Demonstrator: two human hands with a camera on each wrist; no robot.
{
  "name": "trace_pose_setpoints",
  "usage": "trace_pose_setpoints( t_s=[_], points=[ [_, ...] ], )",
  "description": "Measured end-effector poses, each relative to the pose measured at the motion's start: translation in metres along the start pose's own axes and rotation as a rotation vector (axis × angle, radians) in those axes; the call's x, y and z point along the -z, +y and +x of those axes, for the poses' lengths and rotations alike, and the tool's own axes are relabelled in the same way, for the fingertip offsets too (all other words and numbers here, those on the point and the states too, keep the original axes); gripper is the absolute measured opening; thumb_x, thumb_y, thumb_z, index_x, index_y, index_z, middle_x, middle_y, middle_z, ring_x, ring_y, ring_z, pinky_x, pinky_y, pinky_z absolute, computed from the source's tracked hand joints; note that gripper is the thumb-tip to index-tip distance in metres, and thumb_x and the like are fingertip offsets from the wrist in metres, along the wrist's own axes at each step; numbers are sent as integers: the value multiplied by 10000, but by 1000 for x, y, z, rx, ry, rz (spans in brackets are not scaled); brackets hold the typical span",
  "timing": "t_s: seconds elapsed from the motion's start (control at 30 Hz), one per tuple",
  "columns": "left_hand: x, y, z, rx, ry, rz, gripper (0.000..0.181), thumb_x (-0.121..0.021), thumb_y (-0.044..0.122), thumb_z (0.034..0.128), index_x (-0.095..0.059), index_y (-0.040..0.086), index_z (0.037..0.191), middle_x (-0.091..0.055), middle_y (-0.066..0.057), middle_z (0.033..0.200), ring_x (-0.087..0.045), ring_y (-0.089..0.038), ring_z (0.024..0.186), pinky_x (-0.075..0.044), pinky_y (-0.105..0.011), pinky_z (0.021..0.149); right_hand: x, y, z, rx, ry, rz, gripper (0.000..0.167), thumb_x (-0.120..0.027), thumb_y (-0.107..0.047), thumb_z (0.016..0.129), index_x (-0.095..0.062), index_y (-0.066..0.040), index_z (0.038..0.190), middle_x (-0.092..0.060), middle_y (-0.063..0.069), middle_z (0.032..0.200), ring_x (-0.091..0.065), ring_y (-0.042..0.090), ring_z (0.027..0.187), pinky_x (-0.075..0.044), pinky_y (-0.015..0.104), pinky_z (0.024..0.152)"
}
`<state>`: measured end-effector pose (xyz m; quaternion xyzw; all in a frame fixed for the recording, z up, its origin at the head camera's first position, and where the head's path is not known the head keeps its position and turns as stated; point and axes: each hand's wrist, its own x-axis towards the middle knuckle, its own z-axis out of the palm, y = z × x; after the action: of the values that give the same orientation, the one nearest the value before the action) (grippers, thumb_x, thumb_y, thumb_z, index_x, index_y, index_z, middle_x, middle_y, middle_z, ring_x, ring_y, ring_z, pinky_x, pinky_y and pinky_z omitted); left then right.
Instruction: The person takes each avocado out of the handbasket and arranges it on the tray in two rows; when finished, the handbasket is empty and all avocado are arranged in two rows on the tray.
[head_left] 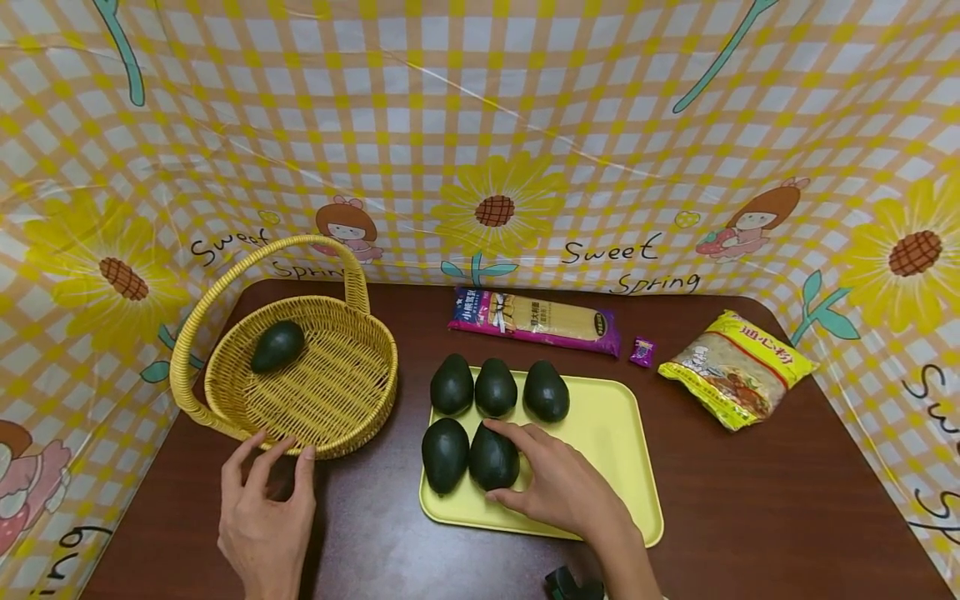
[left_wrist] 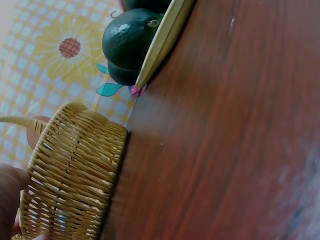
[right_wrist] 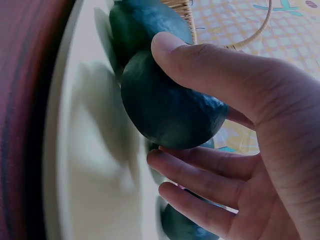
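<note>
My right hand (head_left: 558,475) holds a dark green avocado (head_left: 493,458) on the yellow tray (head_left: 607,467), thumb on the near side and index finger on the far side. In the right wrist view the thumb lies across this avocado (right_wrist: 170,105); the other fingers are beside it. Several more avocados (head_left: 445,456) stand close by on the tray. At the left, my left hand (head_left: 266,517) touches the near rim of a wicker basket (head_left: 375,417) with relaxed, spread fingertips. One avocado (head_left: 278,347) lies inside that basket. The left wrist view shows only part of the left hand (left_wrist: 10,195).
Behind the tray lies a pack of noodles (head_left: 536,321), with a small purple packet (head_left: 642,352) beside it. A yellow food bag (head_left: 738,369) lies at the right. The basket's tall handle (head_left: 255,254) arches at the left. Patterned cloth (head_left: 495,100) encloses the table.
</note>
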<state>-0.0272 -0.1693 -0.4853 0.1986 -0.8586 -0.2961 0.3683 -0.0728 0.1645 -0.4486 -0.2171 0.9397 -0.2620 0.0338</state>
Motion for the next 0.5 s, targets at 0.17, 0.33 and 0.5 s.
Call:
trace_pose_setpoints(
  t_s=[0.17,0.33,0.5],
  points=[
    [-1,-1,0,-3,7,1,233,-894,294,914,-858,147,1091,-715,-46,1349,-610,-233,610,-435,-330,501,-3,0,-2,5,-9,-13,841,-973,-407,790,-587,-305,1531,-717,-26,1197,-729,147,1042,-600,425,875],
    [-1,-2,-1,-5,9,5,235,-901,285,907,-859,153,1096,-717,-48,1348,-601,-235,600,-433,-323,497,-5,-1,-4,11,-18,-22,848,-965,-425,798,-576,-308,1542,-717,-19,1215,-732,156,1040,-601,432,862],
    [0,-1,0,-8,1,0,236,-902,278,909,-856,140,1095,-713,-64,1345,-624,-251,639,-445,-336,502,-4,-1,-5,-4,-36,-32,861,-954,-461,807,-557,-330,1560,-714,-23,1227,-729,154,1056,-599,438,861]
  ],
)
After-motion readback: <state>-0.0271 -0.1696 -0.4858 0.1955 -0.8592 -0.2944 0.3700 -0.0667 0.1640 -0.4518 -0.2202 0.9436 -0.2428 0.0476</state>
